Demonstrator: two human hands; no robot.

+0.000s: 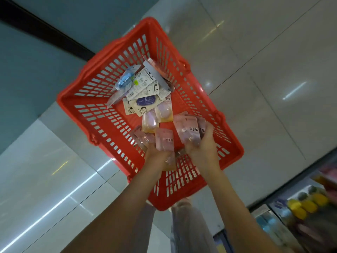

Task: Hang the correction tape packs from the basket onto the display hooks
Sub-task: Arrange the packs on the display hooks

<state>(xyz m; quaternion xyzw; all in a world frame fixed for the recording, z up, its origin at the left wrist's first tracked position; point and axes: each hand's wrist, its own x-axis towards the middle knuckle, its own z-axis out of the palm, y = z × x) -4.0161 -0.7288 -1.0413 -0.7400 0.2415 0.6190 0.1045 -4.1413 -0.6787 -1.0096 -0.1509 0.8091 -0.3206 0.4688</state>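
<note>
1. Red basket (102, 128) on the floor (273, 88), correction tape packs (145, 99) heaped toward 12 o'clock
2. Left hand (156, 156) at 6 o'clock, fingers clamped on a pink pack (164, 139)
3. Right hand (200, 145) at 4 o'clock grips more pink packs (186, 128)

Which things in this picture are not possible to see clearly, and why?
Head view only:
- Display shelf: blurred, cut off by the right edge; hooks cannot be told.
- Pink packs in left hand and right hand: overlapping, fingers cover them; count unclear.
- White packs in the basket: print too small to read.
</note>
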